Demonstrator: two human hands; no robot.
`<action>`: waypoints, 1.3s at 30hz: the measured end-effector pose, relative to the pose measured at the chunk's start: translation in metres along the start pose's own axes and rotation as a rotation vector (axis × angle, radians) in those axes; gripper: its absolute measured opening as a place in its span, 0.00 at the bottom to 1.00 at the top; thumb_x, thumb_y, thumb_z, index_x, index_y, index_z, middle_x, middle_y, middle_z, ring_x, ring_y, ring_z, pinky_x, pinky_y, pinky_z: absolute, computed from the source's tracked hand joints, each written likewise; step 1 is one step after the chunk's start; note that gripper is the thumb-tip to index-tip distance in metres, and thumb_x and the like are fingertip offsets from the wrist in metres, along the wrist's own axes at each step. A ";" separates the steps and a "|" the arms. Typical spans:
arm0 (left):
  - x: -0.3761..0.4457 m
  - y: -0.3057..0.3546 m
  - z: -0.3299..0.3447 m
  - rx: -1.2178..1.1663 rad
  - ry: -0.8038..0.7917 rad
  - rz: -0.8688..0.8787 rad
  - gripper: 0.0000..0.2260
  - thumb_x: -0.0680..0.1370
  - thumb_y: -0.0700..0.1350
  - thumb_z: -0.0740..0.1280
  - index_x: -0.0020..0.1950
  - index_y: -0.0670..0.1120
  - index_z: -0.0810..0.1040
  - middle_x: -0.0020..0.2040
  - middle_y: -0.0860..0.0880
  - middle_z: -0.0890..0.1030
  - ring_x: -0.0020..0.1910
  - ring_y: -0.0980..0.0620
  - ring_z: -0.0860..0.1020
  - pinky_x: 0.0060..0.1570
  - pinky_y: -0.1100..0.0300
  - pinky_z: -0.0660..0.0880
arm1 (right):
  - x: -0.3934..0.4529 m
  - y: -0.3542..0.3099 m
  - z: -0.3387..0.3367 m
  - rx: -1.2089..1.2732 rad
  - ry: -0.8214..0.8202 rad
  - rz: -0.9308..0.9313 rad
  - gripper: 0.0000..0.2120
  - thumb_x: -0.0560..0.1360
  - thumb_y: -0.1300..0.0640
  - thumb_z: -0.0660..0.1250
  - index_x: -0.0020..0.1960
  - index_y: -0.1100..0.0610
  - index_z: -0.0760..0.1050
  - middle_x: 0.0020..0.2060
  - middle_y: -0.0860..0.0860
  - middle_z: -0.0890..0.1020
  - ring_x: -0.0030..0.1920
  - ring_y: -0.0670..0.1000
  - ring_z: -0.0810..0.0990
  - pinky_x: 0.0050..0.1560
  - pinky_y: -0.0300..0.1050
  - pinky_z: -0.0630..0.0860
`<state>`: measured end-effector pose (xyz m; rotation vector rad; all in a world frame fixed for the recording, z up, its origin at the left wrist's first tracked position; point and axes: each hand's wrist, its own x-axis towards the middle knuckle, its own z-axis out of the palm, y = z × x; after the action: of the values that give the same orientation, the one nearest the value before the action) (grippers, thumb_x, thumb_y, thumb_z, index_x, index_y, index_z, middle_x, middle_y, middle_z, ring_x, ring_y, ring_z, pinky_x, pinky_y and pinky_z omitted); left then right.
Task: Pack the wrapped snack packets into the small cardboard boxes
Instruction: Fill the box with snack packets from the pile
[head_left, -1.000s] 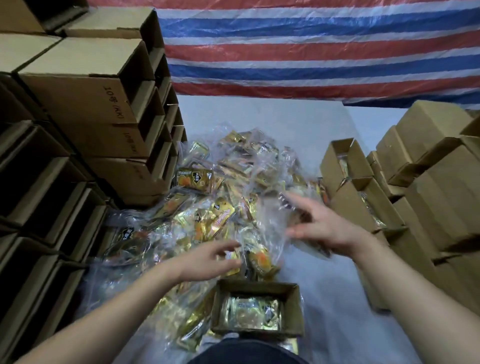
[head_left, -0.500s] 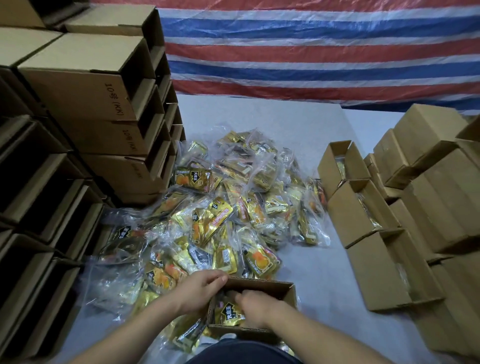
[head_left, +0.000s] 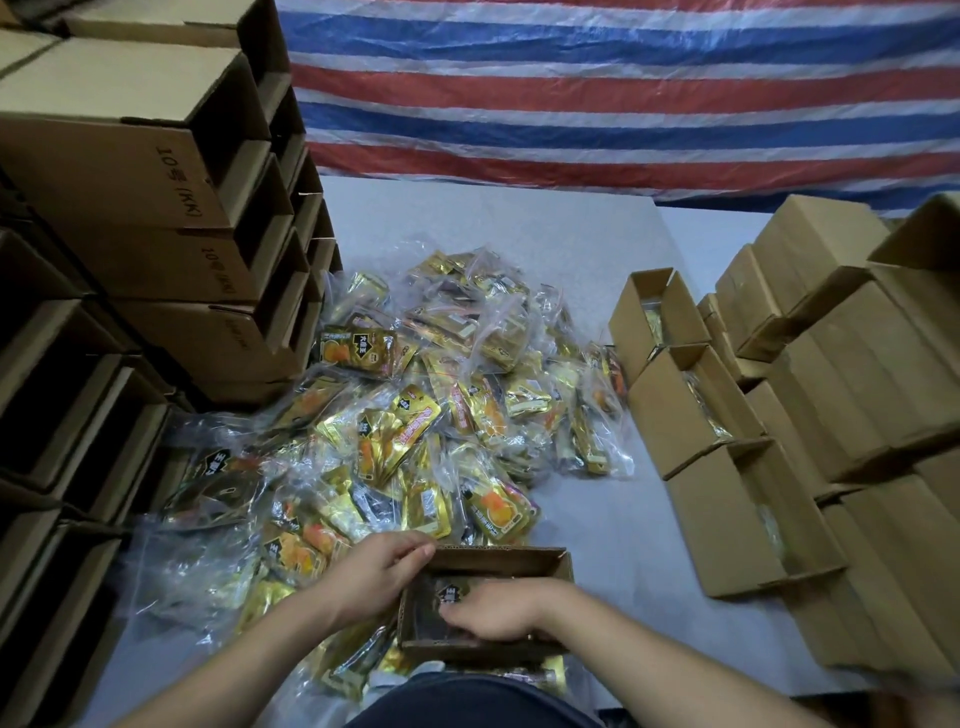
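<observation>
Two hands at the small cardboard box (head_left: 498, 561): left hand (head_left: 376, 574) grips its left wall, right hand (head_left: 496, 610) presses fingers-down onto a wrapped snack packet (head_left: 451, 592) inside. Heap of snack packets (head_left: 426, 415) lies just beyond.

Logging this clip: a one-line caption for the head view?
Both hands tuck a gold snack packet into a small open cardboard box.

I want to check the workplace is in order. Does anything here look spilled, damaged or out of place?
Nothing looks damaged. The snack packets lie in a loose heap on the floor, some under the small box being filled. That seems the working supply, not a spill. The boxes at right stand in a slightly uneven row.
</observation>
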<state>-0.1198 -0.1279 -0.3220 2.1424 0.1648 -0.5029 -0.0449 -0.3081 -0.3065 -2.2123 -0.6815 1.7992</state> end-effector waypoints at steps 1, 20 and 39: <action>0.000 -0.001 0.001 0.005 0.003 0.001 0.11 0.83 0.52 0.60 0.49 0.54 0.81 0.37 0.55 0.80 0.34 0.62 0.75 0.37 0.64 0.70 | 0.007 -0.002 0.005 -0.018 -0.010 0.028 0.24 0.82 0.41 0.51 0.57 0.56 0.79 0.57 0.56 0.79 0.53 0.53 0.78 0.62 0.49 0.71; 0.004 -0.012 0.007 0.040 0.072 -0.040 0.08 0.82 0.53 0.62 0.52 0.61 0.81 0.46 0.60 0.83 0.46 0.62 0.79 0.52 0.58 0.77 | -0.003 0.007 0.010 -0.050 0.165 -0.016 0.24 0.81 0.42 0.55 0.61 0.59 0.78 0.58 0.58 0.80 0.60 0.59 0.78 0.52 0.47 0.72; 0.085 0.147 0.022 0.017 -0.161 0.112 0.09 0.83 0.53 0.59 0.58 0.54 0.77 0.46 0.53 0.83 0.38 0.64 0.81 0.34 0.72 0.74 | -0.103 0.131 -0.039 -0.307 0.975 -0.034 0.09 0.82 0.48 0.58 0.46 0.50 0.69 0.43 0.52 0.81 0.44 0.57 0.80 0.39 0.48 0.68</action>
<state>-0.0054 -0.2374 -0.2574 2.1031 -0.0492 -0.6099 0.0061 -0.4667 -0.2658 -2.8119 -0.7533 0.4338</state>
